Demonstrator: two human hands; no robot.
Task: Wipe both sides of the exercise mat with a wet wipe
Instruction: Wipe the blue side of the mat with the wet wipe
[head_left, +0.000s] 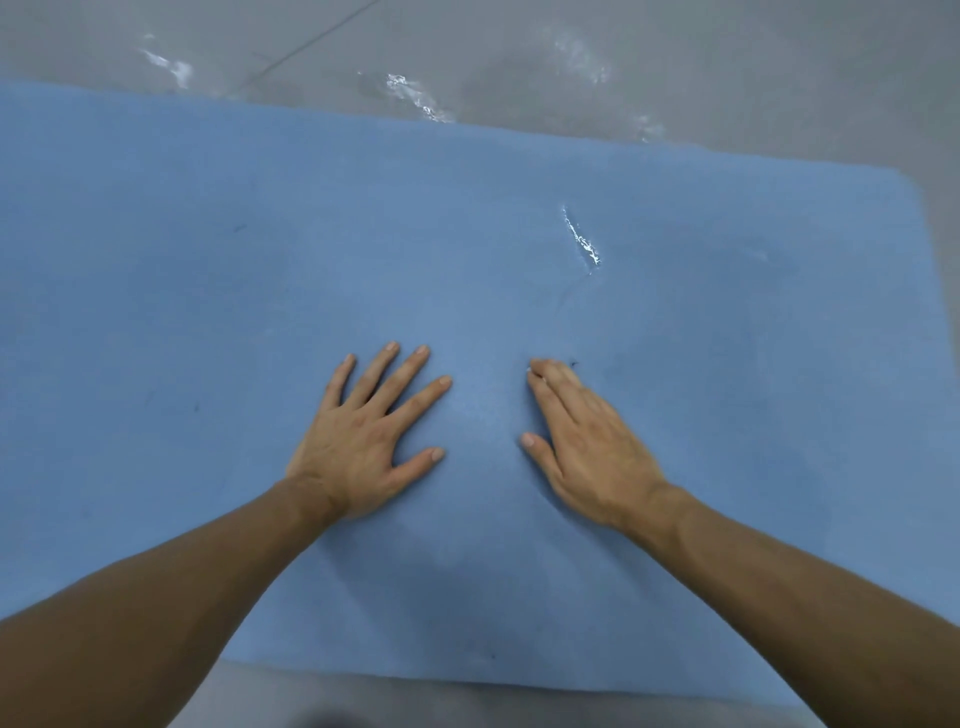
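Mat (208, 260): blue, lay flat on the floor, filling most of my view, with one rounded corner at far right.
Left hand (358, 441): rested palm-down on the mat toward its near edge, fingers straight and spread wide, holding nothing.
Right hand (592, 447): near the left but apart, palm-down on the mat, fingers straight and close together. A white sliver (529, 370) showed at the fingertips; I could not tell if it was the wipe.
Streak (582, 239): glossy white mark on the mat beyond the right hand.
Floor (675, 62): grey, with shiny patches past the far edge.
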